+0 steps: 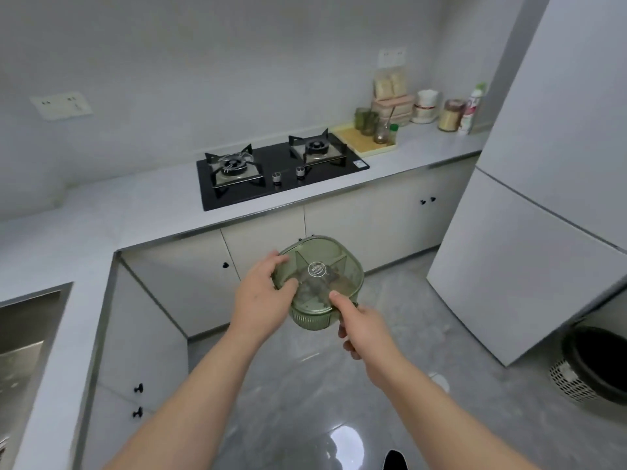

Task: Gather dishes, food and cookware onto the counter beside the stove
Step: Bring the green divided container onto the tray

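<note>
Out over the grey floor (305, 385), in front of the cabinet doors, you've got the green divided container (322, 266) up in both hands, tilted so its clear lid faces you. Your left hand (261, 300) grips its left rim, fingers curled over the edge and thumb on the lid, while your right hand (361, 329) holds the near side, thumb on top, fingers tucked underneath. It hangs well short of the counter (152, 205), the black stove (278, 174) beyond it and a yellow tray (349, 135) of jars just right of the stove.
</note>
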Available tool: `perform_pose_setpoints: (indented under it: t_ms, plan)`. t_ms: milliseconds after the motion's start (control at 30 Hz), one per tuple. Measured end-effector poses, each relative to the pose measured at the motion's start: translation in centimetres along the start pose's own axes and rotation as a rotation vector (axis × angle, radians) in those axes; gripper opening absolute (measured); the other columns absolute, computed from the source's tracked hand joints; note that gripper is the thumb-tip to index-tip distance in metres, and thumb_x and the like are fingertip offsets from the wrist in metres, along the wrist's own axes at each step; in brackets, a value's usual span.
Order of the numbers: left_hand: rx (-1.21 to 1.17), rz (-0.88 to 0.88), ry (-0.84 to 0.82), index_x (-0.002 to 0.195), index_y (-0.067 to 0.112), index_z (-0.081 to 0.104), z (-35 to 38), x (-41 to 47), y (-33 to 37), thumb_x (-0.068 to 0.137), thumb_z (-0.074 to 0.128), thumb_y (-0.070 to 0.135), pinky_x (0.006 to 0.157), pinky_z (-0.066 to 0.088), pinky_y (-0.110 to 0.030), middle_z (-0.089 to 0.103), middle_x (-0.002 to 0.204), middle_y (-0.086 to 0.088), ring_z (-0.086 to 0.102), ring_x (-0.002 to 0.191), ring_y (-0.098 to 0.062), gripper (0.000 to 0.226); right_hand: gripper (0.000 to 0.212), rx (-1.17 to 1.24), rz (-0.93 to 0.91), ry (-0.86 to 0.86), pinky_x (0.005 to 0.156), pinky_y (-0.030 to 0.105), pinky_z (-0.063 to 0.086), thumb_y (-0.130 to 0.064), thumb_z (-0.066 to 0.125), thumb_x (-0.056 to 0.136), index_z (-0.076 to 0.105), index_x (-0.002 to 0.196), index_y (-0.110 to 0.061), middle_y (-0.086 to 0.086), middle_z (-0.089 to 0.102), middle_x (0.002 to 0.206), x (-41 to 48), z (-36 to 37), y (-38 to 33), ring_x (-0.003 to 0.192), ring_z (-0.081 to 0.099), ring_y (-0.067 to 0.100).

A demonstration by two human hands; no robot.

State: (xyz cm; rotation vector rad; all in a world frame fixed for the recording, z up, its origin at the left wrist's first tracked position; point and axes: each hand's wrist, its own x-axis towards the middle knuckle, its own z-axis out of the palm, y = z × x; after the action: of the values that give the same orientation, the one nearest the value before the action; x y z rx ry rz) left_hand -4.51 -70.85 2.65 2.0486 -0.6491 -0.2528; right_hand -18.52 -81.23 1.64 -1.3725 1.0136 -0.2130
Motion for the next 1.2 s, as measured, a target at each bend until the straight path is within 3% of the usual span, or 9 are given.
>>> perform_pose_setpoints:
  t_ms: [233,333,467,633,667,800,1067,1200]
  plan:
    - [0.040,0.050,-0.069,0.134,0.027,0.059,13.0,8.5,8.4,0.090,0.068,0.021,0.114,0.039,-0.035,0.041,0.153,0.014,0.040,0.140,-0.008,0.045,0.049,0.011,-0.032,0.040,0.049,0.024,0.033,-0.060,0.060,0.088,0.048,0.068,-0.016,0.003,0.052,0.064,10.0,-13.4,-3.4,0.054,0.047,0.018]
    - [0.057,0.056,-0.090,0.133,0.028,0.060,16.8,12.0,11.0,0.091,0.068,0.023,0.098,0.045,-0.015,0.042,0.150,0.015,0.043,0.136,-0.008,0.043,0.050,-0.006,-0.043,0.046,0.053,0.027,0.034,-0.062,0.058,0.087,0.048,0.070,-0.016,0.003,0.052,0.065,13.7,-17.4,-5.3,0.056,0.047,0.018]
    - [0.085,0.043,-0.061,0.134,0.027,0.059,20.4,17.0,13.6,0.092,0.067,0.025,0.097,0.042,-0.023,0.057,0.138,0.009,0.055,0.122,-0.011,0.043,0.051,-0.004,-0.061,0.039,0.057,0.030,0.035,-0.065,0.056,0.086,0.048,0.072,-0.017,0.003,0.052,0.066,19.0,-20.2,-7.7,0.057,0.048,0.018]
    - [0.041,0.000,-0.060,0.135,0.028,0.057,24.0,24.2,15.0,0.094,0.065,0.024,0.079,0.037,-0.005,0.061,0.121,0.016,0.054,0.102,0.004,0.043,0.053,-0.017,-0.086,0.068,0.062,0.030,0.038,-0.065,0.057,0.087,0.049,0.069,-0.016,0.000,0.054,0.067,26.7,-21.7,-10.7,0.064,0.053,0.018]
    - [0.018,-0.006,-0.068,0.135,0.029,0.057,24.7,25.9,14.9,0.094,0.065,0.024,0.081,0.038,-0.006,0.062,0.119,0.016,0.055,0.099,0.005,0.042,0.052,-0.030,-0.092,0.070,0.063,0.030,0.039,-0.065,0.056,0.087,0.049,0.068,-0.017,-0.001,0.055,0.066,28.2,-21.9,-11.4,0.065,0.054,0.019]
    - [0.019,-0.017,-0.068,0.133,0.032,0.057,27.5,34.2,14.7,0.092,0.064,0.029,0.089,0.052,-0.033,0.065,0.119,0.012,0.062,0.098,-0.010,0.042,0.051,-0.083,-0.124,0.089,0.068,0.032,0.038,-0.063,0.055,0.089,0.050,0.065,-0.019,0.001,0.056,0.068,36.1,-22.5,-15.0,0.071,0.053,0.022]
    - [0.031,-0.008,-0.143,0.132,0.028,0.057,31.8,52.1,16.4,0.091,0.067,0.025,0.088,0.044,-0.025,0.063,0.117,0.011,0.059,0.107,-0.010,0.043,0.046,-0.045,-0.108,0.119,0.063,0.027,0.040,-0.060,0.056,0.091,0.051,0.066,-0.022,-0.006,0.053,0.064,50.7,-23.5,-23.6,0.064,0.051,0.014]
    - [0.048,-0.032,-0.142,0.134,0.028,0.054,33.5,58.9,16.9,0.091,0.067,0.028,0.089,0.049,-0.030,0.064,0.115,0.012,0.061,0.106,-0.011,0.045,0.041,-0.035,-0.123,0.076,0.054,0.022,0.034,-0.060,0.054,0.092,0.056,0.074,-0.024,-0.010,0.051,0.064,56.6,-24.1,-26.9,0.061,0.049,0.010]
